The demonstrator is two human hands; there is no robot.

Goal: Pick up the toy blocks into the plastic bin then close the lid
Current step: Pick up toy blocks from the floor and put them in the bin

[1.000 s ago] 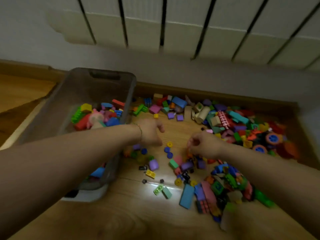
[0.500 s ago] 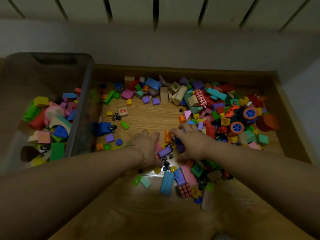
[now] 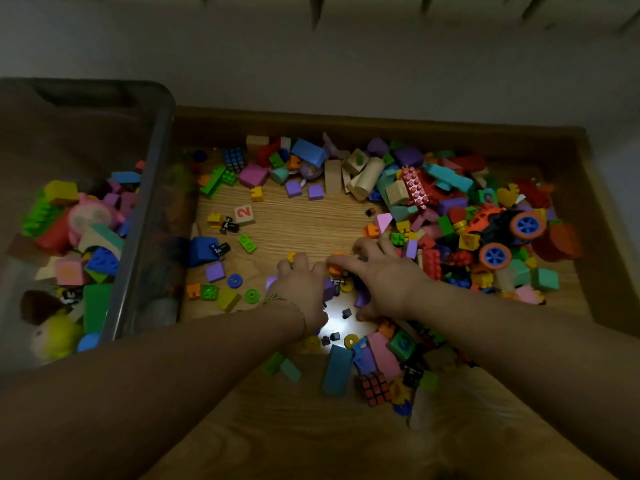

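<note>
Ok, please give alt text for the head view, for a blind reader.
A left hand and right hand meet over small toy blocks on a wooden surface. An open plastic bin, partly filled, stands at left; a large colourful pile lies at right.

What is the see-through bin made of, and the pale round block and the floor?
The bin looks like smoky clear plastic: blocks show through its wall. The pale round block looks like bare, matte wood. The floor shows wood grain, though it could be laminate.
</note>
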